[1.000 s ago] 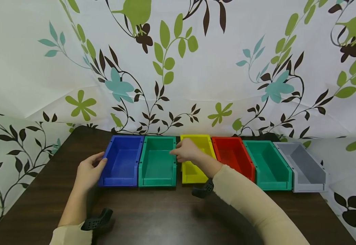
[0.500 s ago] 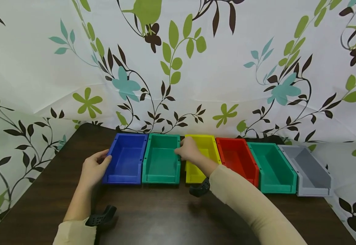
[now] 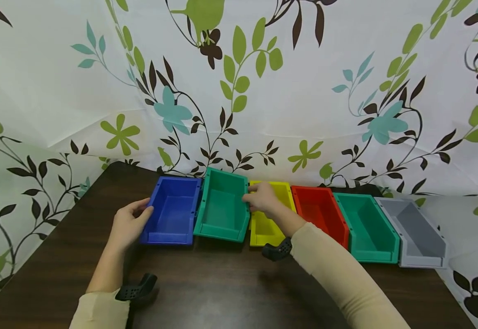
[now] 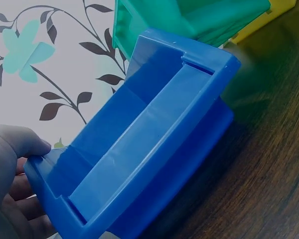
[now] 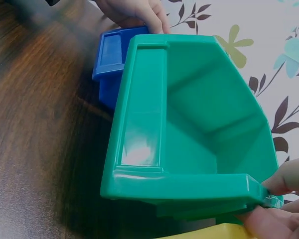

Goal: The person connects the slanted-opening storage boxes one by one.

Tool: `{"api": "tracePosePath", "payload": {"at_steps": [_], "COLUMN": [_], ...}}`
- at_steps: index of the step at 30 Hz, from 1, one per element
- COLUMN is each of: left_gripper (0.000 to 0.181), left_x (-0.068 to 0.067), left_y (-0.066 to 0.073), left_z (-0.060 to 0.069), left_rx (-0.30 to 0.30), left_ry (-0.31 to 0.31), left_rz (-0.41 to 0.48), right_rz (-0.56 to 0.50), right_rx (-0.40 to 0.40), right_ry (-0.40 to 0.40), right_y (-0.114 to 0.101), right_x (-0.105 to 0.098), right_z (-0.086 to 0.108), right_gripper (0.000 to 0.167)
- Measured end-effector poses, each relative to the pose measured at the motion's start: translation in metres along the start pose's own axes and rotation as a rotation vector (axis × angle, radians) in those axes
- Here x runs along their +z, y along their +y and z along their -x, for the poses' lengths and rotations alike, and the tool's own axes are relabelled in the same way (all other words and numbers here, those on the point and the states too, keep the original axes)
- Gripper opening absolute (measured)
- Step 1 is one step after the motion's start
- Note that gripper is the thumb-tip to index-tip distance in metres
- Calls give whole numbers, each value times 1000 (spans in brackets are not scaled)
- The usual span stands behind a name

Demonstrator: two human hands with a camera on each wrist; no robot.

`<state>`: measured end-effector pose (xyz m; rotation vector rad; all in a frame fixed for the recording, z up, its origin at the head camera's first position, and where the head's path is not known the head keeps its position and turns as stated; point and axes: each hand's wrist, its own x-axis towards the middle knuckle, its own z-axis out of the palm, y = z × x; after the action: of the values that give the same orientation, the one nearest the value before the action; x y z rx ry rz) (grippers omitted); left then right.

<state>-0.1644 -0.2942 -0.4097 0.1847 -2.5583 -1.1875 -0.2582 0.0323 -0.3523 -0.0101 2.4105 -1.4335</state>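
Observation:
My left hand [image 3: 129, 225] grips the left side wall of a blue plastic storage bin [image 3: 172, 209]. In the left wrist view its thumb lies over the bin's rim, with the other fingers curled along the outside. The right hand [image 3: 262, 198] pinches the right rim of a green bin [image 3: 223, 205] between thumb and fingers, as the right wrist view shows. This green bin is turned slightly, raised above its neighbours and tilted. Both bins look bare inside. Partly behind the right hand and forearm is a yellow bin [image 3: 263, 228].
Farther right stand a red bin [image 3: 319, 214], a second green bin [image 3: 366, 228] and a grey bin [image 3: 416, 233] in the same row. All rest on a dark wooden table [image 3: 206, 292]. A leaf-patterned cloth [image 3: 296, 114] hangs right behind the row.
The green bin in my right hand has risen off the row and turned clockwise. My left hand keeps its grip on the blue bin. The head view has shifted slightly.

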Motion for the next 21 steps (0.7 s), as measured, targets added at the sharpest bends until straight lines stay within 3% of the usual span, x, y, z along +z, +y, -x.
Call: {"api": "tracePosePath", "payload": {"at_steps": [21], "left_gripper": [39], "left_x": [10], "left_y": [2], "left_z": [0], "left_rx": [41], "left_ry": [-6], "left_rz": [30], "right_rz": [65], "right_rx": [-9], "right_ry": [-13], "right_y": [-12], "right_x": [-15], "right_z": [-3], "right_gripper": [51]}}
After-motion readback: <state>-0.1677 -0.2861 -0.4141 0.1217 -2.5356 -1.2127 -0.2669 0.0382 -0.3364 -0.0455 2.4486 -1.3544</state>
